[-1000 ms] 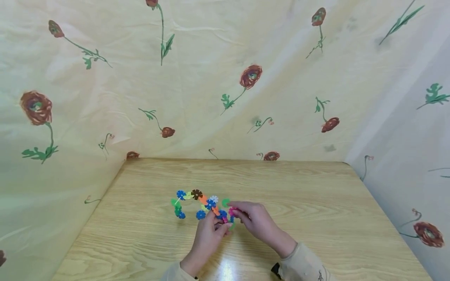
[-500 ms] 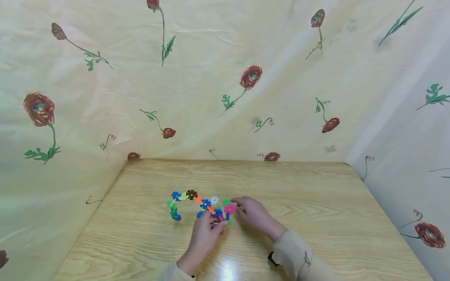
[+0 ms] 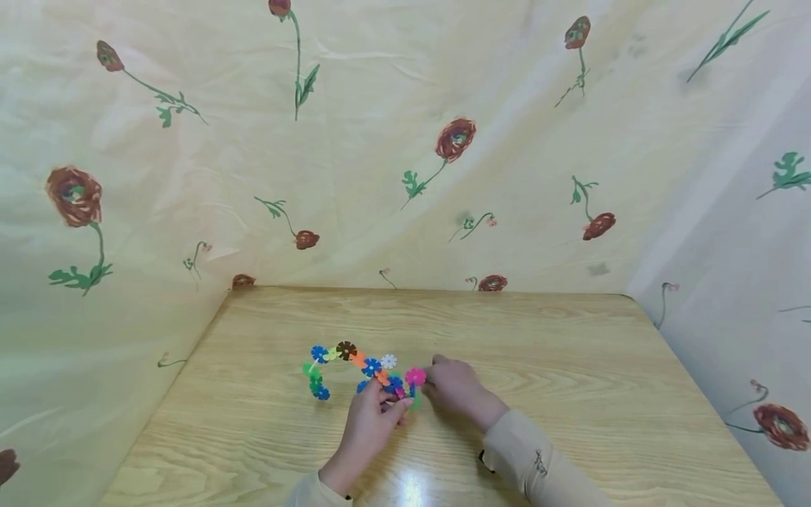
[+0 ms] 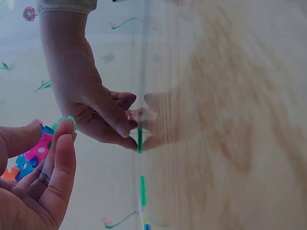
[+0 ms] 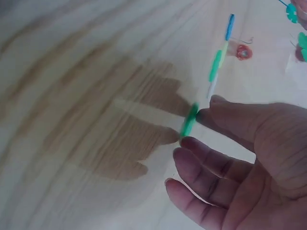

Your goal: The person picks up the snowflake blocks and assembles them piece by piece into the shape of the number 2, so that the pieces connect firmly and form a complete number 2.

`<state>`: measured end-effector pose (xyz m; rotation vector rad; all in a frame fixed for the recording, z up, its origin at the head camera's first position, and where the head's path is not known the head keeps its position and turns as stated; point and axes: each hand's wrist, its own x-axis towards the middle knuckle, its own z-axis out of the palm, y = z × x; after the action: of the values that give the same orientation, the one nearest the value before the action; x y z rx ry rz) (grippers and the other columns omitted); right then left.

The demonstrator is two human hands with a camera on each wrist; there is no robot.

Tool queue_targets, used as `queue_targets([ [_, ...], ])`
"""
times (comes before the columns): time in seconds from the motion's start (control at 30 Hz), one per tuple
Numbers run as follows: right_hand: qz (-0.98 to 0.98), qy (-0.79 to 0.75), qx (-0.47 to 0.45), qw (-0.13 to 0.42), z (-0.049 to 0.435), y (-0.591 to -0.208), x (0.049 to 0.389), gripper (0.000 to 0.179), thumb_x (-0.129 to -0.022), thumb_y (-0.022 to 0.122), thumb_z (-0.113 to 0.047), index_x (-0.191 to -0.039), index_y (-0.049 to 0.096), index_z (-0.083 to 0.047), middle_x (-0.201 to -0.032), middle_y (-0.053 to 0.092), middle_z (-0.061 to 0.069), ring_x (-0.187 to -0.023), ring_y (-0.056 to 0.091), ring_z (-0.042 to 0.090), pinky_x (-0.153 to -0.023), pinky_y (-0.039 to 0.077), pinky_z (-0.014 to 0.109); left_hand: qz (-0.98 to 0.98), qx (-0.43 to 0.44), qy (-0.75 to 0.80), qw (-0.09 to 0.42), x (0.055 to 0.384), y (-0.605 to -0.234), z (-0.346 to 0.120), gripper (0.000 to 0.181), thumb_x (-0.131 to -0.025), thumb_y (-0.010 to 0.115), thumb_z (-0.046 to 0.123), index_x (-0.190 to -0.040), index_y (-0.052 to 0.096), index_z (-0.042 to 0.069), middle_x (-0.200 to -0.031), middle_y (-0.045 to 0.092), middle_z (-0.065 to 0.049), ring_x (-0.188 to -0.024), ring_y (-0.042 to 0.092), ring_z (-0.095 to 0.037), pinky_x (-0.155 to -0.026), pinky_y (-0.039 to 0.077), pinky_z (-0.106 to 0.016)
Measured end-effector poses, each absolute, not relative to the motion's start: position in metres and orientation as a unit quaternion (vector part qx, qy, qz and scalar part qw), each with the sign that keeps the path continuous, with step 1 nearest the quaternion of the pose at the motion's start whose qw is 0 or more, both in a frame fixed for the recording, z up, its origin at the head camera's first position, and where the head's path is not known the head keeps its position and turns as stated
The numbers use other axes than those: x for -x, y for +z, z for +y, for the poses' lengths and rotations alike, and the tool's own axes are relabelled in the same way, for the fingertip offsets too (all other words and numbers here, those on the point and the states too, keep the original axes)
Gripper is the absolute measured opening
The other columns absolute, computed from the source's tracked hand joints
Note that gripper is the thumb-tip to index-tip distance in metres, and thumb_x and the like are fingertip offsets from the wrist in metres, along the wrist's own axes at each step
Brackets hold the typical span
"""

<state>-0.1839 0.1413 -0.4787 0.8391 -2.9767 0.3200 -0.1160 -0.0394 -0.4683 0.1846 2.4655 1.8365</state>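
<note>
In the head view, my left hand [image 3: 370, 422] pinches a chain of joined plastic snowflake discs near its right end. A brown disc [image 3: 346, 350] tops the curve. A pink disc [image 3: 415, 377] stands at the right end. In the left wrist view, thumb and fingers close on the chain beside another pink disc [image 4: 39, 147]. My right hand [image 3: 457, 386] is just right of the chain, low at the tabletop. Its thumb and fingers pinch the edges of a green snowflake disc [image 5: 189, 120], seen edge-on in the right wrist view and hidden in the head view.
A white disc [image 3: 388, 361] and a blue disc [image 3: 362, 386] lie on the wooden table [image 3: 545, 352] behind my left hand. Another green disc [image 5: 216, 65] lies farther off in the right wrist view. A flowered cloth [image 3: 355, 162] hangs around the table.
My right hand has left the pink disc, now standing on the chain, and has taken hold of the green disc on the table. The chain in my left hand shifted slightly left.
</note>
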Motion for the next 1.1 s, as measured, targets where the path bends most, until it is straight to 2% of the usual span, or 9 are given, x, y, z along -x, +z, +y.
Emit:
queue_targets([
  [0.07,-0.958,0.106,-0.265,0.023,0.142,-0.477,0.183,0.013,-0.085,0.076,-0.02,-0.094,0.071,-0.011,-0.077,0.053,0.001,-0.064,0.053,0.019,-0.054,0.046,0.036,0.802,-0.058,0.594,0.03,0.116,-0.468,-0.04,0.027,-0.09,0.072,0.019,-0.106,0.055,0.005,-0.083,0.07,-0.005,-0.067,0.067,-0.021,-0.057,0.053,-0.024],
  [0.2,-0.959,0.119,-0.257,0.025,0.144,-0.477,0.184,0.027,-0.082,0.079,-0.015,-0.106,0.065,-0.01,-0.087,0.06,0.004,-0.072,0.06,0.021,-0.061,0.051,0.037,0.806,-0.053,0.588,0.035,0.116,-0.467,-0.04,0.028,-0.09,0.072,0.021,-0.104,0.054,0.005,-0.083,0.07,-0.007,-0.067,0.067,-0.021,-0.056,0.052,-0.024],
  [0.37,-0.958,0.147,-0.246,0.017,0.146,-0.48,0.185,0.028,-0.083,0.077,-0.009,-0.108,0.065,-0.009,-0.086,0.057,0.005,-0.071,0.056,0.021,-0.06,0.05,0.039,0.811,-0.051,0.582,0.033,0.116,-0.468,-0.04,0.029,-0.09,0.072,0.024,-0.102,0.054,0.004,-0.081,0.07,-0.008,-0.066,0.067,-0.021,-0.054,0.05,-0.023],
  [0.53,-0.962,0.178,-0.209,-0.004,0.151,-0.482,0.185,0.033,-0.082,0.079,-0.01,-0.109,0.06,-0.006,-0.093,0.058,0.009,-0.077,0.06,0.024,-0.067,0.053,0.041,0.812,-0.052,0.581,0.032,0.116,-0.468,-0.039,0.028,-0.09,0.072,0.023,-0.102,0.054,0.005,-0.082,0.07,-0.008,-0.065,0.066,-0.022,-0.053,0.05,-0.024],
  [0.63,-0.962,0.191,-0.194,-0.012,0.155,-0.483,0.184,0.029,-0.081,0.079,-0.011,-0.102,0.06,-0.007,-0.09,0.056,0.007,-0.072,0.057,0.021,-0.065,0.053,0.038,0.812,-0.053,0.58,0.031,0.115,-0.468,-0.039,0.028,-0.091,0.072,0.023,-0.102,0.054,0.005,-0.083,0.07,-0.008,-0.064,0.066,-0.022,-0.053,0.051,-0.025],
  [0.77,-0.959,0.217,-0.18,-0.017,0.16,-0.485,0.184,0.025,-0.081,0.08,-0.012,-0.088,0.056,-0.01,-0.082,0.047,0.002,-0.066,0.048,0.016,-0.06,0.046,0.032,0.815,-0.057,0.576,0.023,0.115,-0.468,-0.039,0.029,-0.091,0.072,0.024,-0.1,0.054,0.004,-0.083,0.07,-0.009,-0.063,0.066,-0.023,-0.05,0.049,-0.024],
  [0.93,-0.953,0.257,-0.162,-0.022,0.168,-0.481,0.18,0.018,-0.084,0.076,-0.011,-0.077,0.059,-0.012,-0.069,0.052,-0.005,-0.06,0.047,0.012,-0.055,0.042,0.028,0.813,-0.063,0.579,0.022,0.115,-0.468,-0.039,0.028,-0.09,0.072,0.025,-0.102,0.055,0.005,-0.082,0.069,-0.005,-0.063,0.066,-0.021,-0.052,0.05,-0.024],
  [1.03,-0.936,0.315,-0.152,-0.035,0.173,-0.477,0.176,0.01,-0.09,0.07,-0.009,-0.08,0.066,-0.011,-0.064,0.058,-0.005,-0.055,0.052,0.01,-0.051,0.044,0.025,0.813,-0.066,0.578,0.021,0.115,-0.468,-0.038,0.028,-0.091,0.071,0.025,-0.104,0.056,0.006,-0.082,0.069,-0.003,-0.063,0.065,-0.02,-0.054,0.051,-0.024],
  [1.1,-0.916,0.367,-0.153,-0.048,0.177,-0.474,0.173,0.007,-0.094,0.063,-0.006,-0.09,0.069,-0.007,-0.066,0.061,-0.001,-0.055,0.055,0.013,-0.05,0.046,0.025,0.816,-0.067,0.574,0.019,0.115,-0.468,-0.038,0.029,-0.09,0.072,0.026,-0.104,0.056,0.007,-0.081,0.069,-0.002,-0.063,0.065,-0.019,-0.054,0.05,-0.024],
])
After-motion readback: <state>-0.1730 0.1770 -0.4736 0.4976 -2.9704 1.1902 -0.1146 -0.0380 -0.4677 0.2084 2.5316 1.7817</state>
